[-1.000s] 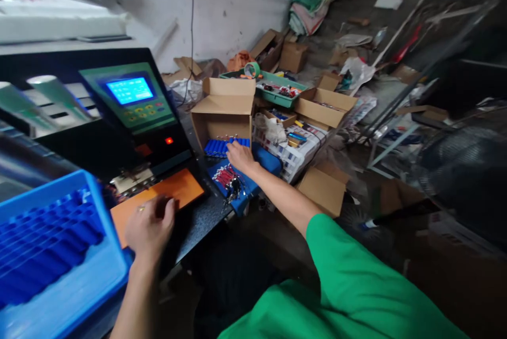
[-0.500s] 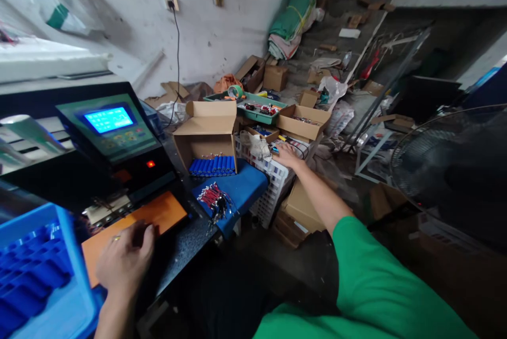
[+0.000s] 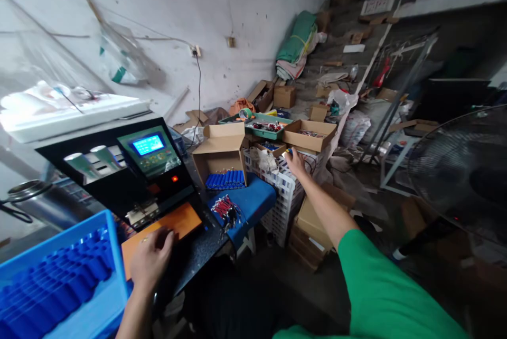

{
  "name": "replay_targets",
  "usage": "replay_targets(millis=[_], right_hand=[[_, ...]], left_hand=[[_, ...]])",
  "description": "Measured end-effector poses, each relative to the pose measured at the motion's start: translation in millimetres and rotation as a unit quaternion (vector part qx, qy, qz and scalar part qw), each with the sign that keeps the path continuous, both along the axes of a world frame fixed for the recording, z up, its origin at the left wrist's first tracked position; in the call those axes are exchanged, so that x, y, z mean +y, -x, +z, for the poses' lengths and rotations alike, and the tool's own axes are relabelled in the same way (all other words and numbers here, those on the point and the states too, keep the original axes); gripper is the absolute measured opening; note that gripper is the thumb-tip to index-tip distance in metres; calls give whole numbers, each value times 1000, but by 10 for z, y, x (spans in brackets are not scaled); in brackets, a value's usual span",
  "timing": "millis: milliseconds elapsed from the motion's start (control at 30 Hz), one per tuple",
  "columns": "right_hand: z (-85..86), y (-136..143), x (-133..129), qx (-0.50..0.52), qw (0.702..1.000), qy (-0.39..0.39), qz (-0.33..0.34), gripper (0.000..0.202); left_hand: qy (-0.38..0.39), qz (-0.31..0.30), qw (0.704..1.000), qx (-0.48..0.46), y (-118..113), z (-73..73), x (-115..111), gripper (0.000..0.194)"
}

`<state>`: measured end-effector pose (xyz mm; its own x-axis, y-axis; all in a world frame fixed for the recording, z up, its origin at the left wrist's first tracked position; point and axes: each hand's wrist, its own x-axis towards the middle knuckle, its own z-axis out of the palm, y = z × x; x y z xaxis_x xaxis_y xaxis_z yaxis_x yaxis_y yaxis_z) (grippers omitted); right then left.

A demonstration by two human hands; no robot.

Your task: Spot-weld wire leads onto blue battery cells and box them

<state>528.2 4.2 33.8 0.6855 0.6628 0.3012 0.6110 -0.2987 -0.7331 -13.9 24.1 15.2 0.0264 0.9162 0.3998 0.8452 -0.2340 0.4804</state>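
My left hand (image 3: 152, 257) rests with curled fingers on the orange board (image 3: 180, 223) in front of the black machine (image 3: 130, 170) with a lit display. What its fingers hold, if anything, is hidden. My right hand (image 3: 295, 162) is stretched out over the white plastic crate (image 3: 279, 196), closed on a small yellow and dark object (image 3: 289, 152) too small to name. Left of it lies a whitish crumpled bag (image 3: 267, 161). Blue cylinders (image 3: 225, 180) lie in an open cardboard box (image 3: 222, 157). Red and black wires (image 3: 227, 209) lie on the blue surface (image 3: 257, 199).
A blue bin (image 3: 114, 254) of blue cylinders stands at the lower left, a steel mug (image 3: 47, 201) behind it. Beyond the right hand are a green tray (image 3: 273, 134) and a cardboard box (image 3: 311, 141). A fan (image 3: 463, 170) stands at the right.
The view has shifted left, so things appear further right and lower. My right hand has lifted slightly, its fingers now closed round a small object. My left hand stays on the board.
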Motion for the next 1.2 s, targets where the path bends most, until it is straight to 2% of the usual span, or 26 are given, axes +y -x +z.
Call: replay_targets(millis=[67, 100, 133, 200, 233, 300, 367, 400, 467, 533, 633, 733, 800, 867, 967, 1033, 1100, 1200], right_hand=[[37, 195, -201, 123, 980, -153, 36, 60], [16, 360, -343, 198, 953, -218, 71, 57], [-35, 576, -508, 286, 916, -265, 97, 54], [-223, 1152, -888, 471, 815, -311, 131, 51], [-346, 1494, -1090, 545, 763, -315, 146, 49], [-599, 2203, -1496, 661, 674, -290, 161, 48], [-805, 2817, -1886, 744, 605, -215, 186, 52], [-882, 3048, -2064, 768, 580, -190, 191, 54], [-1001, 3332, -2366, 793, 560, -164, 177, 61], [-1102, 3420, -2585, 804, 558, -112, 169, 66], [-1249, 3393, -2810, 808, 561, -66, 170, 70], [-1358, 3386, -2977, 815, 552, -28, 174, 69], [-1399, 3420, -3049, 811, 551, 8, 197, 67], [-1425, 3464, -3075, 788, 574, 44, 218, 61], [-1438, 3494, -3034, 717, 647, 81, 247, 57], [-1416, 3485, -2965, 656, 680, 113, 306, 60], [-1366, 3488, -2859, 586, 698, 152, 383, 59], [-1298, 3596, -2640, 395, 741, 182, 511, 42]], left_hand=[[15, -27, 999, -45, 15, 37, -5, 50], [15, -32, 996, -76, -6, 54, -44, 52], [3, -28, 994, -109, -53, 64, -118, 53], [-44, -35, 985, -164, -223, 33, -390, 53], [-79, -56, 981, -170, -343, -18, -588, 51], [-117, -174, 970, -126, -615, -199, -1067, 48], [-123, -280, 951, -53, -866, -466, -1567, 65], [-112, -311, 944, -18, -958, -615, -1793, 71], [-82, -325, 942, 28, -1042, -900, -2170, 72], [-47, -309, 949, 45, -1001, -1130, -2457, 74], [-13, -320, 947, 37, -849, -1367, -2773, 72], [-9, -294, 955, -38, -759, -1516, -2967, 63], [4, -242, 962, -124, -745, -1555, -3021, 56], [23, -162, 961, -223, -738, -1527, -3027, 47], [50, -47, 939, -337, -692, -1379, -3011, 39], [63, 7, 921, -384, -619, -1262, -3017, 39], [76, 49, 906, -413, -512, -1175, -3042, 41], [99, 102, 892, -430, -305, -1129, -3102, 48]])
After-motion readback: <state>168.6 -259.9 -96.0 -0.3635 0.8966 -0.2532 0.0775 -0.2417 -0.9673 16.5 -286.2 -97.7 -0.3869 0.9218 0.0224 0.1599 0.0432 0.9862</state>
